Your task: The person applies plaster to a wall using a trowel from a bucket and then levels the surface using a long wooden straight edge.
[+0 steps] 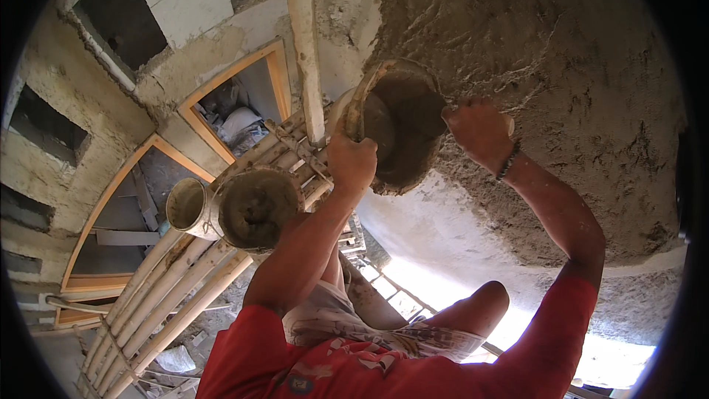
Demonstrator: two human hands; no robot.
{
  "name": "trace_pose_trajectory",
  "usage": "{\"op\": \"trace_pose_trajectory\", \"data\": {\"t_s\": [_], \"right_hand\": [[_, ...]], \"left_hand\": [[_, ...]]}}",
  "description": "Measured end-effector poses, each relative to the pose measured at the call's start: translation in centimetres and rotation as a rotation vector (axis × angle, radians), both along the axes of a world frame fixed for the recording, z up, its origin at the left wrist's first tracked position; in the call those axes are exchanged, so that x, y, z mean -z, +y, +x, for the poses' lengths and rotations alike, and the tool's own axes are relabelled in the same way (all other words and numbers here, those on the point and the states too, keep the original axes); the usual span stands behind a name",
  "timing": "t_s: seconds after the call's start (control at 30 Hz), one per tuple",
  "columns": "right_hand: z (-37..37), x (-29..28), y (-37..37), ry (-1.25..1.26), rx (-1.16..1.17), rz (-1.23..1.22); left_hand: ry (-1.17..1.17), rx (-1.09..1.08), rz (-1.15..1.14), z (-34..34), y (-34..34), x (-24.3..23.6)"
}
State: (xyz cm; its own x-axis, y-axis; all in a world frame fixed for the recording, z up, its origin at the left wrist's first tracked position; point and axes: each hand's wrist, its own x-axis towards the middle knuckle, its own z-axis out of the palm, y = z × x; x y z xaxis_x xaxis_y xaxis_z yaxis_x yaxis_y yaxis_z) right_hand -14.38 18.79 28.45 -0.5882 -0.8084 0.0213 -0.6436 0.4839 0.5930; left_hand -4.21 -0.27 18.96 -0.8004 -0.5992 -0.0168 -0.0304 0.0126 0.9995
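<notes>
My left hand (pixel 352 155) grips the left rim of a mud-caked bucket (pixel 402 125), tilted against the wall, with grey wet mortar inside. My right hand (pixel 473 133), a dark beaded band at the wrist, is closed at the bucket's right rim; a small pale object shows behind its fingers, too hidden to make out. Behind the hands, the wall (pixel 554 52) carries rough, wet grey plaster. Lower left of my left hand, a second bucket (pixel 258 207) holds mortar, beside a white pail (pixel 189 199).
Bamboo scaffolding poles (pixel 159 288) lashed with rope run below the buckets, and an upright pole (pixel 306 44) rises beside them. Wooden window frames (pixel 277 81) and dark openings (pixel 118 15) line the left wall. My bent knee (pixel 484 303) is below my hands.
</notes>
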Motion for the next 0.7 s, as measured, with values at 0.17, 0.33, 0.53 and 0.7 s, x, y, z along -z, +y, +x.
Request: {"op": "trace_pose_trajectory", "data": {"t_s": [0.17,0.33,0.53,0.7], "right_hand": [[-0.3,4.8,1.4,-0.223,0.068,-0.099],[0.3,8.4,3.8,-0.703,0.145,-0.448],[1.8,7.2,3.1,-0.821,0.154,-0.695],[1.2,0.7,3.3,-0.717,0.106,-0.682]], "left_hand": [[-0.003,0.038,-0.143,0.1,1.4,-0.2],[0.097,0.026,-0.162,-0.2,2.1,0.7],[0.181,0.070,0.213,-0.6,2.0,0.1],[0.166,-0.028,0.328,-0.5,1.2,-1.1]]}}
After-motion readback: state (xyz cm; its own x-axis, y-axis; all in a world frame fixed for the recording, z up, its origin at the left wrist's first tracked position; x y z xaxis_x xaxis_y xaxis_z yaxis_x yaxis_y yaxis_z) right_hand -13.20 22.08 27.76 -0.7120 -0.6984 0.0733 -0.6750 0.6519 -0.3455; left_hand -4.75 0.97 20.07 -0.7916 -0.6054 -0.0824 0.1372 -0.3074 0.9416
